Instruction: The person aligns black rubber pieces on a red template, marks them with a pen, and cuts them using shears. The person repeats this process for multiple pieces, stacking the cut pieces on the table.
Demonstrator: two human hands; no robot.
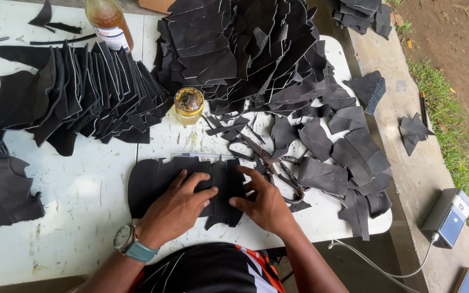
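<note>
Stack of black pieces point(82, 92), upper left. Left hand point(177, 209), fingers spread flat, and right hand point(264, 203), likewise flat, press a black leather piece point(147, 184) at lower centre of the white surface point(82, 217). Glue jar point(189, 104) above; scissors point(272, 165), apparently, just right. Scraps point(348, 157) beyond.

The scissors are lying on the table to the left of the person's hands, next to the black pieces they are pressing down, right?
Not quite. The scissors lie on the white table to the right of the hands, not the left, as the head view shows. The rest is right: the left hand and right hand both press flat on the black leather pieces, and the scissors lie next to them.
</note>
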